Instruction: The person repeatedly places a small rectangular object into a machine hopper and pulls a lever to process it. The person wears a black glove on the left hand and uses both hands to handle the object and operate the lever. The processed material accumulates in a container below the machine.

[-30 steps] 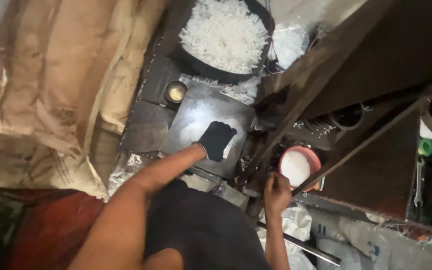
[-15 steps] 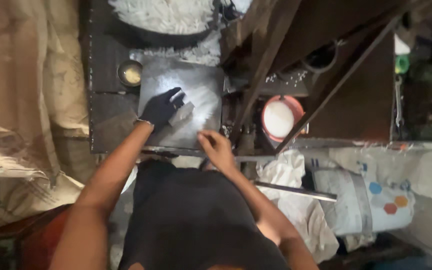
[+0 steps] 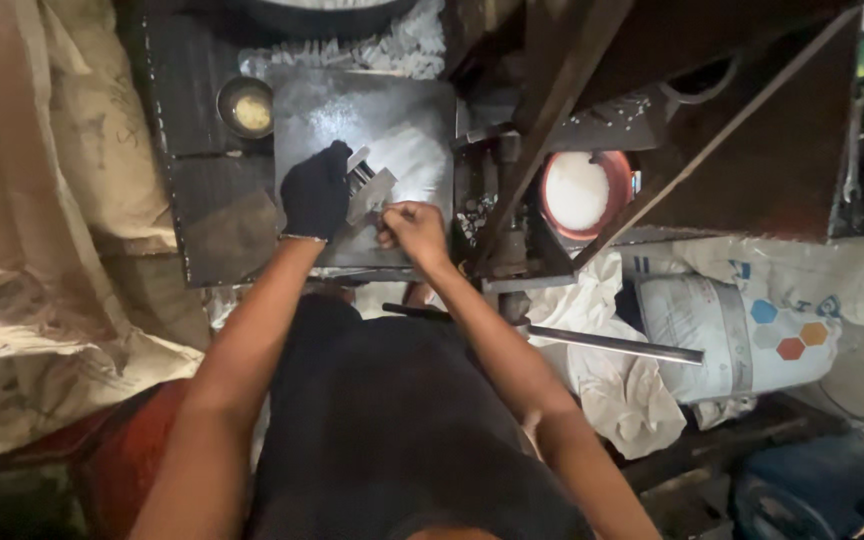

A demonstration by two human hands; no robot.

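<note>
Nearest the body, at the near edge of the tabletop (image 3: 222,225), the bare right hand (image 3: 414,227) is seen with its grip closed on one end of a small flat grey metal piece (image 3: 372,192). The gloved left hand (image 3: 315,190), in a black glove, is laid on the other end, its fingers pressed over the piece so that it is pinned to the steel plate (image 3: 352,110).

A slip is judged possible: the plate looks dusted with white powder, and the bare fingers sit close to the piece's edges, so a cut or a skid could be caused by uneven pressure.

The piece appears thin, angular and dull grey, partly hidden by both hands. Farther off, a small metal cup (image 3: 246,107) stands near the plate's far left corner, and a red-rimmed bowl of white powder (image 3: 582,192) lies beyond the right edge.
</note>
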